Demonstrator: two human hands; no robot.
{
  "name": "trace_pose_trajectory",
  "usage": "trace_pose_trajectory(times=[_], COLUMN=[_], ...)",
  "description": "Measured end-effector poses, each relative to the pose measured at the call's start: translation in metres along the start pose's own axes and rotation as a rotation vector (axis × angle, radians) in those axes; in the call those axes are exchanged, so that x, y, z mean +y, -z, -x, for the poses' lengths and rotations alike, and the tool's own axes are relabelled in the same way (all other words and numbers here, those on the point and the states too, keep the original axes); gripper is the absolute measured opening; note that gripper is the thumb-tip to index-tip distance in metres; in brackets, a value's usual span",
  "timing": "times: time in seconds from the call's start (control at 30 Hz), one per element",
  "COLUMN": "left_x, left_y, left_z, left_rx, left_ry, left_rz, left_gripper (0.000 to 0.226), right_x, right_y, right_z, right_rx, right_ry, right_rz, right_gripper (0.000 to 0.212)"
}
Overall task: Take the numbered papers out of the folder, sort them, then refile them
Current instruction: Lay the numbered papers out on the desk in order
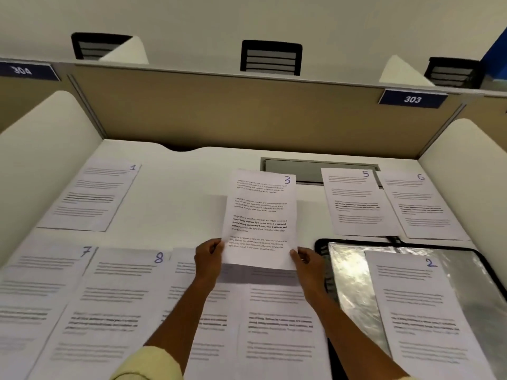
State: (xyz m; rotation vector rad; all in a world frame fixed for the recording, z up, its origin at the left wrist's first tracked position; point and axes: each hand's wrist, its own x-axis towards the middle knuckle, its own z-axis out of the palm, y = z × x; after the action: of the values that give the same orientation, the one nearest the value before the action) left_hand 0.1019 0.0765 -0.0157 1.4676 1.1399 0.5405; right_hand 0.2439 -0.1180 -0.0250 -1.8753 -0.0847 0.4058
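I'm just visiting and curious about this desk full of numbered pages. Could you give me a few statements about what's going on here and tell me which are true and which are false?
1. Both hands hold the sheet numbered 3. True: the left hand and right hand grip its bottom corners.
2. Sheet 2 lies beside sheet 1. False: sheet 2 rests on the open folder at the right; sheet 1 is at the far left.
3. Sheets 5 and 6 sit side by side at the far right. True.
4. Sheet 8 is in the back row. False: it lies in the near row, next to sheet 7.
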Motion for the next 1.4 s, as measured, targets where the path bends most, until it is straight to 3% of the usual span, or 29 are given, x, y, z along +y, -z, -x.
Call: trace_pose_trajectory(times=[0.3, 0.7, 1.07, 1.4], left_x=[0.0, -0.008, -0.014, -0.01], left_y=[0.056, 0.075, 0.066, 0.063], left_z=[-0.086, -0.158, -0.187, -0.186], left_rx=[-0.013, -0.034, -0.049, -0.011], left_ry=[-0.005, -0.014, -0.011, -0.023], left_rz=[-0.102, -0.274, -0.404, -0.454], left_gripper=[0.015, 0.016, 0.016, 0.021], right_x=[-0.028, -0.032, -0.024, -0.022], right_y=[-0.089, -0.158, -0.173, -0.178], right_z=[-0.026, -0.057, -0.071, -0.068], right_rx=[0.058, 0.066, 0.088, 0.125], right_ry=[0.032, 0.042, 0.042, 0.057], right_rz=[0.114, 0.253, 0.399, 0.365], right_gripper=[0.012, 0.021, 0.019, 0.021])
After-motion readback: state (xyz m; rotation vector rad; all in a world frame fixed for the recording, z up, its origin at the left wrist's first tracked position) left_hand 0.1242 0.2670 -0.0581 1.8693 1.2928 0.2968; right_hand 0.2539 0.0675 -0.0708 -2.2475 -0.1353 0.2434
